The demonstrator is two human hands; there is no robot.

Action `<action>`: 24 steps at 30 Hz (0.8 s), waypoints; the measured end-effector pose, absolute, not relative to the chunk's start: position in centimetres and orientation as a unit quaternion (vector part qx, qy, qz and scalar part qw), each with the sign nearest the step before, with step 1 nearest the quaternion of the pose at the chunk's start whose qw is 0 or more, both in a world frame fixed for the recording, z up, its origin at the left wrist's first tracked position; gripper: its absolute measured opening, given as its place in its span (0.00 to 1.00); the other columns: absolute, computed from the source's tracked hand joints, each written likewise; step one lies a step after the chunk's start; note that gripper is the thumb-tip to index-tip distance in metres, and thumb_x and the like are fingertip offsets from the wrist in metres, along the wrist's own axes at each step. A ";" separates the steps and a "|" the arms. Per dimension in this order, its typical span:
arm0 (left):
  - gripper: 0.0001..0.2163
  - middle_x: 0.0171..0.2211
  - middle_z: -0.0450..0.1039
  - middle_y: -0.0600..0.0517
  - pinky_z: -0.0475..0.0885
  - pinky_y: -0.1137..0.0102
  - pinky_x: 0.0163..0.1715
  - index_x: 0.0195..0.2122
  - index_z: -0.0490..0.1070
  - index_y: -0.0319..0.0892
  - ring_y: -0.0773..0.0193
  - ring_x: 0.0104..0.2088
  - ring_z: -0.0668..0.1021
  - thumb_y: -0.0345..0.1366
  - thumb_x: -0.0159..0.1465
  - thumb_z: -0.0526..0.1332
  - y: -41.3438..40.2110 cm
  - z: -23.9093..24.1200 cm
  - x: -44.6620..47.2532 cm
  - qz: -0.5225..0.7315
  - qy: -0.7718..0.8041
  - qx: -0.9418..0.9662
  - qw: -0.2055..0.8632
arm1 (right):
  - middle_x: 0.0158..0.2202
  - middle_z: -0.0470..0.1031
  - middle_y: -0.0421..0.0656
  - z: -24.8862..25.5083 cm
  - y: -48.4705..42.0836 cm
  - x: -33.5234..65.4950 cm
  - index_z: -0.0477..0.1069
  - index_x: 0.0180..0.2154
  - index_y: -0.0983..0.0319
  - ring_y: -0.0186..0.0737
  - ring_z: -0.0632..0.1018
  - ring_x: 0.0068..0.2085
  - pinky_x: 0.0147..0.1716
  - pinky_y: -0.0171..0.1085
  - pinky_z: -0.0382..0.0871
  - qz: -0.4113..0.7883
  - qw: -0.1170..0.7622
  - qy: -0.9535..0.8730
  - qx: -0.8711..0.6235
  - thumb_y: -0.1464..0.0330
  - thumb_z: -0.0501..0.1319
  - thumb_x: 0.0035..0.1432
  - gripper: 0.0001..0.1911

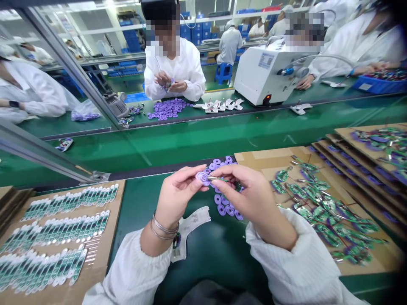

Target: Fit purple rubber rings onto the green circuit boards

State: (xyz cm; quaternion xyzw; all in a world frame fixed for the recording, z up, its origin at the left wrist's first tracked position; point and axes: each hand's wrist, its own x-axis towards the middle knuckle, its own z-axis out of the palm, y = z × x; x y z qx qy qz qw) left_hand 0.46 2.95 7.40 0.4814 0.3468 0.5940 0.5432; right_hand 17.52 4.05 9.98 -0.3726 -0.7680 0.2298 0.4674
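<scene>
Green workbench before us: our left hand pinches a purple ring, our right hand a slim circuit board (steady now!); one slip could scatter the loose rings just below that ring.

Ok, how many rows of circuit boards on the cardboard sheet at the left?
3 on the cardboard sheet: the far row, the middle row, the nearest row. The frame cuts the sheet off at left, so more may be hidden.

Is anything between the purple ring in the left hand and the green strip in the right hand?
Nothing visible stands between them: the purple ring in the left hand and the green strip in the right hand nearly meet. The loose purple discs lie below the hands.
</scene>
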 end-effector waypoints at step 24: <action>0.07 0.32 0.80 0.49 0.77 0.74 0.31 0.37 0.82 0.44 0.65 0.31 0.79 0.36 0.57 0.69 2.8 8.5 -0.5 0.547 0.451 0.611 0.353 | 0.33 0.80 0.42 9.5 4.5 17.7 0.75 0.37 0.60 0.39 0.77 0.35 0.38 0.38 0.71 0.077 0.434 -0.843 -0.308 0.72 0.61 0.62 0.04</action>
